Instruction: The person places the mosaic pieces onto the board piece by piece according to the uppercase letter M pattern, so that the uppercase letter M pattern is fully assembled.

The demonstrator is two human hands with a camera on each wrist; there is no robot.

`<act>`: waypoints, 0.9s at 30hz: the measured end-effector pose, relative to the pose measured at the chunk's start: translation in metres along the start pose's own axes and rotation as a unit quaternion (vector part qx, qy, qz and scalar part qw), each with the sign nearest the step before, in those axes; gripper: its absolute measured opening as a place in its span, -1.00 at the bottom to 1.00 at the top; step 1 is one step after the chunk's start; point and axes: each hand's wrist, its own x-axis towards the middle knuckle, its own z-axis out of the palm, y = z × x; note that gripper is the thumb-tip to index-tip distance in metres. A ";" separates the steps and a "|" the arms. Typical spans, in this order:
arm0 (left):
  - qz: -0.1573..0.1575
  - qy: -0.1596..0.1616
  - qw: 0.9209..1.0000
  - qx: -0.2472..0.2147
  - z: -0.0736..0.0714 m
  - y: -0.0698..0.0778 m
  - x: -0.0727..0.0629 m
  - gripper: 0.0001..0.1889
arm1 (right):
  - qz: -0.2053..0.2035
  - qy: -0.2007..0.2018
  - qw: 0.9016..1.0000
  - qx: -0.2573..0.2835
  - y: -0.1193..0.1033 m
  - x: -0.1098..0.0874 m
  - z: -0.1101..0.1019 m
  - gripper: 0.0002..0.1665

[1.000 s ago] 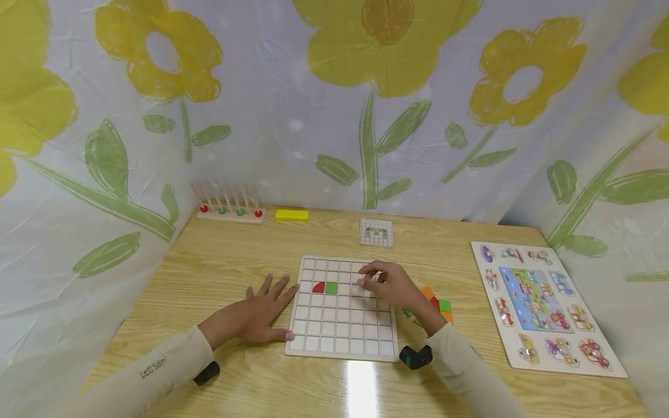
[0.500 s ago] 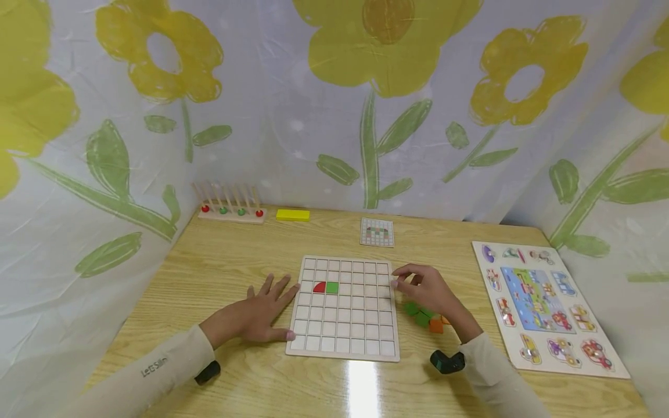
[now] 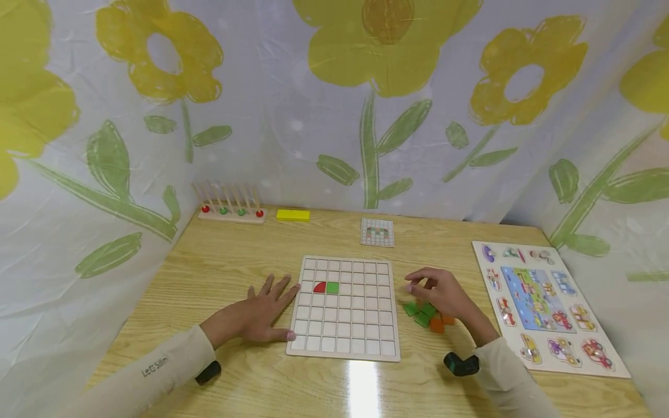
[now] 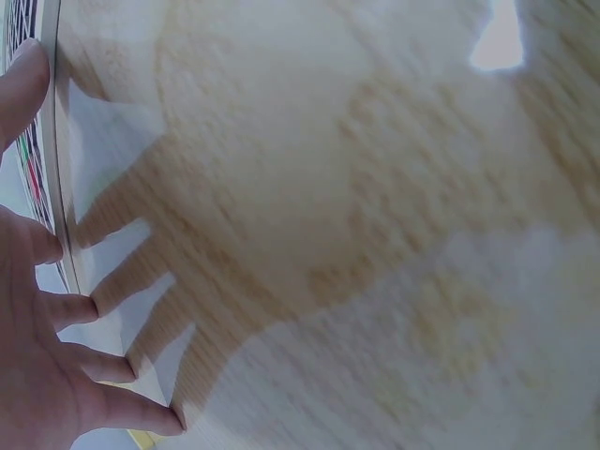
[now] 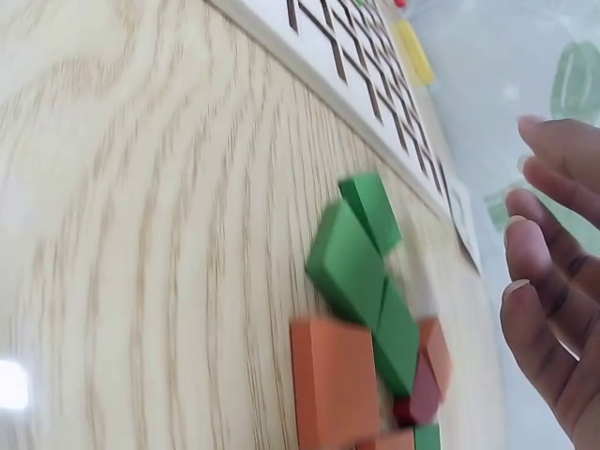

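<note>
A pale square grid board (image 3: 342, 325) lies on the table. In one of its rows a red quarter-round piece (image 3: 320, 287) sits beside a green square block (image 3: 332, 287). My left hand (image 3: 261, 313) is spread on the table at the board's left edge, with thumb and fingertips right at the rim. To the right of the board my right hand (image 3: 441, 291) hovers over a small pile of green blocks (image 5: 352, 262) and orange blocks (image 5: 336, 384). Its fingers are loosely bent, with nothing between them in the right wrist view. A dark red piece (image 5: 424, 394) shows in that pile.
Behind the board lies a small pattern card (image 3: 377, 232). A peg stand (image 3: 232, 215) with red and green beads and a yellow block (image 3: 293, 215) stand at the back left. A picture peg puzzle (image 3: 549, 307) lies at the right. A flowered curtain (image 3: 272, 145) hangs behind the table.
My right hand has moved right, from over the board's upper right to above the pile of blocks. The left hand has stayed still, and the two pieces on the board have not moved.
</note>
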 end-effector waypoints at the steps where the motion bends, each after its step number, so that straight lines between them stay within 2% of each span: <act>1: 0.000 0.000 1.000 0.000 0.000 0.000 0.000 0.10 | 0.001 0.001 1.000 -0.004 0.002 -0.001 -0.002 -0.70; 14: -0.001 -0.005 1.000 0.003 -0.001 0.001 0.000 0.09 | 0.005 0.028 0.998 -0.061 0.025 -0.014 -0.020 -0.74; 20: -0.003 -0.005 1.000 0.006 -0.001 0.000 0.000 0.10 | 0.035 0.026 0.995 -0.089 0.030 -0.016 -0.021 -0.69; 27: -0.001 -0.007 1.000 0.001 -0.002 0.002 0.000 0.09 | 0.058 0.024 0.987 -0.149 0.029 -0.016 -0.020 -0.62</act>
